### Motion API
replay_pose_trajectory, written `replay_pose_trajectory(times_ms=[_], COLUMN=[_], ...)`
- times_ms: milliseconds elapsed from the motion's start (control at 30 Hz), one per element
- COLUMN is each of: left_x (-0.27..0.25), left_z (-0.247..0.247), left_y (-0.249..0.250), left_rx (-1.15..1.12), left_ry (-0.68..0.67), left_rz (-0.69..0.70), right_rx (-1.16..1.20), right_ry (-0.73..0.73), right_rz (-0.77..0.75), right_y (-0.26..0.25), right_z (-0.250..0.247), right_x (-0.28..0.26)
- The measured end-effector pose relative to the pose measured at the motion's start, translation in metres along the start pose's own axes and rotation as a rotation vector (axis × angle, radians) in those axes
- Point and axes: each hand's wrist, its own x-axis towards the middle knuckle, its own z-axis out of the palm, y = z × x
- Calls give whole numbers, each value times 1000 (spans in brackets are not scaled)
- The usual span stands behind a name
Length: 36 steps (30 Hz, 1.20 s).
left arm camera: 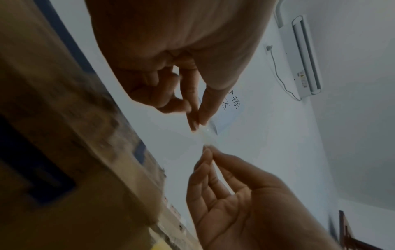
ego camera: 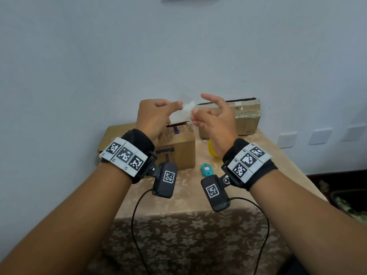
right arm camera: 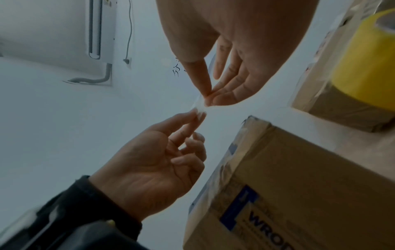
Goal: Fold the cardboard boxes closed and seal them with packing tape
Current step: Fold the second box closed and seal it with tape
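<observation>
Left hand (ego camera: 154,118): raised above the near box, thumb and forefinger pinching one end of a scrap of clear tape, other fingers curled.
Right hand (ego camera: 216,118): raised level with the left, thumb and fingertip pinching the other end of the scrap, remaining fingers loosely spread.
Tape scrap (ego camera: 187,108): small, crumpled, whitish (edges hard to make out), held between the two hands, above the near box and clear of it.
Near box (ego camera: 174,147): cardboard, purple print, on the worktop (ego camera: 198,197); the left hand hides part of its top.
Far box (ego camera: 246,118): cardboard, right of the near box, against the wall; the right hand covers its left end.
Tape roll (right arm camera: 363,55): yellow, right of the near box, mostly hidden behind the right wrist in the head view.
Teal object (ego camera: 206,169): small, pink spot, just right of the near box's front corner.
</observation>
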Motion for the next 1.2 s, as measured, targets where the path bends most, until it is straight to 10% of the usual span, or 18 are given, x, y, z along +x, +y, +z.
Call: replay_pose_trajectory(times_ms=[900, 1200], left_x=[-3, -9], left_z=[-101, -112], left_y=[-24, -32], left_rx=[-245, -343], left_ry=[362, 378], left_rz=[43, -66], right_rx=[-138, -675], right_ry=[-80, -325], right_rz=[123, 4], right_y=[24, 49], right_z=[104, 99], right_x=[3, 8])
